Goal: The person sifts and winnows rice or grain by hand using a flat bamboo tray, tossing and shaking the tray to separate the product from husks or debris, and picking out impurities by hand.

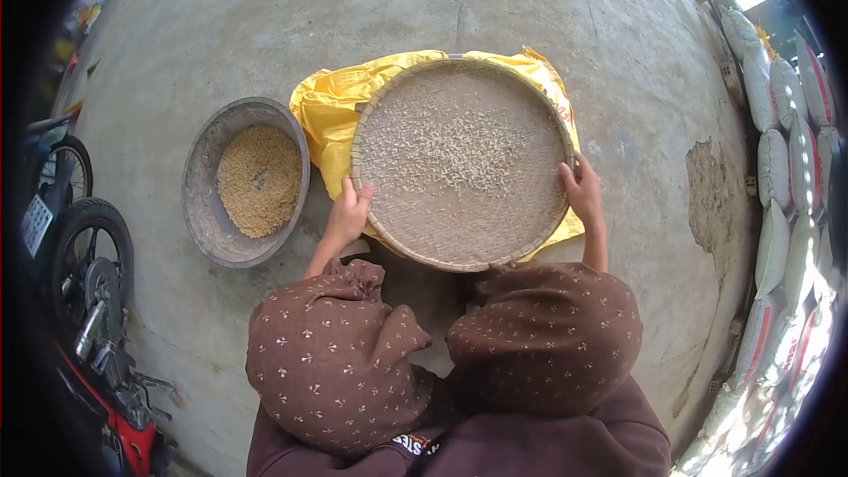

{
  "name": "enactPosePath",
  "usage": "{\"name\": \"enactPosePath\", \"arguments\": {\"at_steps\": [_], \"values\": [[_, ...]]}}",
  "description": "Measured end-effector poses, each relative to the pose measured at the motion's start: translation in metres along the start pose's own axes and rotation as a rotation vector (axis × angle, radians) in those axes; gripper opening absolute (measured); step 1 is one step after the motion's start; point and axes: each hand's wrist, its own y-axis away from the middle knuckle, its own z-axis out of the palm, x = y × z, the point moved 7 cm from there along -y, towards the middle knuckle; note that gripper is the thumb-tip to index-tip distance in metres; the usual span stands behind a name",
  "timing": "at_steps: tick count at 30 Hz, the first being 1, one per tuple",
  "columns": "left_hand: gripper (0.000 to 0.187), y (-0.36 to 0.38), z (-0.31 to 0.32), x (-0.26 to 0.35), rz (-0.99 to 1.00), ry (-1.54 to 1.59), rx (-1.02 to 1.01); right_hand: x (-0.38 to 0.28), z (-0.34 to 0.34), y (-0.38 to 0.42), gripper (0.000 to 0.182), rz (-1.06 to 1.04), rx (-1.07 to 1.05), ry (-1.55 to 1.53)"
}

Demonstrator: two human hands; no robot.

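Note:
A round woven winnowing basket [459, 243] is held level in front of me. Pale grains [459, 155] lie scattered over its middle and far part. My left hand [352, 208] grips the rim at the near left, thumb on top. On the right side, my right hand [581, 187] closes round the rim, with the thumb over the edge; its other fingers are partly hidden below. Beneath the basket is a yellow plastic sack [322, 106], mostly covered by it. To the left stands a grey basin [201, 159] with golden grain [258, 178] inside.
Cracked concrete floor [353, 0] surrounds the basket. A motorbike [97, 274] with a red body panel stands at the far left. Stacked white sacks [777, 238] line the right side. My knees, in brown patterned cloth [336, 353], are close to the basket's near edge.

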Motion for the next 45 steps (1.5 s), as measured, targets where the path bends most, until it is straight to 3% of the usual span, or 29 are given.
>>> {"name": "enactPosePath", "arguments": {"at_steps": [2, 4, 7, 10, 15, 17, 21, 24, 26, 34, 45], "values": [[0.045, 0.009, 0.012, 0.018, 0.075, -0.112, 0.031, 0.027, -0.009, 0.000, 0.043, 0.068, 0.035, -0.017], [0.045, 0.007, 0.018, 0.031, 0.157, -0.215, 0.066, 0.025, -0.009, 0.000, 0.038, -0.086, 0.019, 0.402], [0.046, 0.011, 0.013, 0.017, 0.101, -0.198, 0.061, 0.018, 0.005, -0.001, 0.036, -0.106, 0.071, 0.377], [0.046, 0.011, 0.014, 0.012, 0.192, -0.129, 0.176, 0.005, 0.028, 0.004, 0.034, -0.065, 0.081, 0.373], [0.051, 0.006, 0.000, 0.029, 0.140, -0.178, 0.175, -0.009, 0.063, 0.016, 0.024, -0.215, 0.118, 0.229], [0.067, 0.003, -0.006, 0.049, 0.010, -0.374, 0.101, -0.010, 0.078, 0.021, 0.015, -0.224, 0.090, 0.137], [0.081, -0.003, 0.006, 0.029, 0.039, -0.583, 0.067, -0.019, 0.095, 0.022, 0.008, -0.211, -0.024, 0.022], [0.085, -0.001, 0.009, 0.015, 0.118, -0.577, 0.097, -0.021, 0.097, 0.018, 0.006, -0.243, -0.062, 0.005], [0.081, 0.000, 0.010, 0.008, 0.147, -0.393, 0.123, -0.021, 0.092, 0.019, 0.006, -0.267, -0.052, 0.009], [0.069, 0.001, 0.015, 0.005, 0.183, -0.191, 0.146, -0.016, 0.093, 0.019, 0.011, -0.303, -0.162, -0.005], [0.067, 0.005, 0.014, 0.008, 0.120, -0.102, 0.138, -0.020, 0.093, 0.019, 0.009, -0.310, -0.110, 0.029]]}}
